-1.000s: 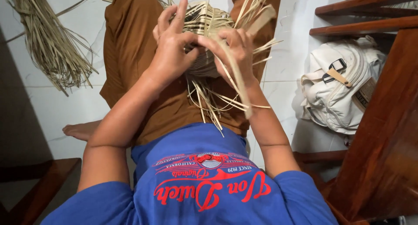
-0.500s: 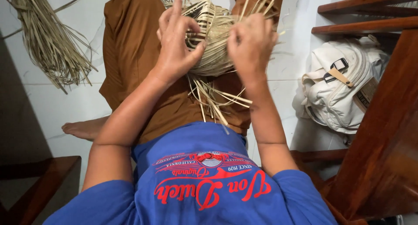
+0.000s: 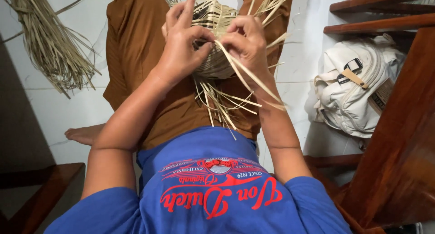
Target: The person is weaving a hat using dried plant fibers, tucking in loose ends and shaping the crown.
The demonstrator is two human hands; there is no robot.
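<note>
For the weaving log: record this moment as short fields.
Left hand: grips the woven basket, index finger raised
Right hand: pinches a flat strip that trails toward the body
Basket: half woven, on the lap, loose ends sticking out
Floor left: bundle of straw strips
Floor right: white bag beside wooden steps

White tiled floor (image 3: 68,112), dark wooden shelves (image 3: 380,16), white bag (image 3: 358,89), loose straw bundle (image 3: 50,44)
</note>
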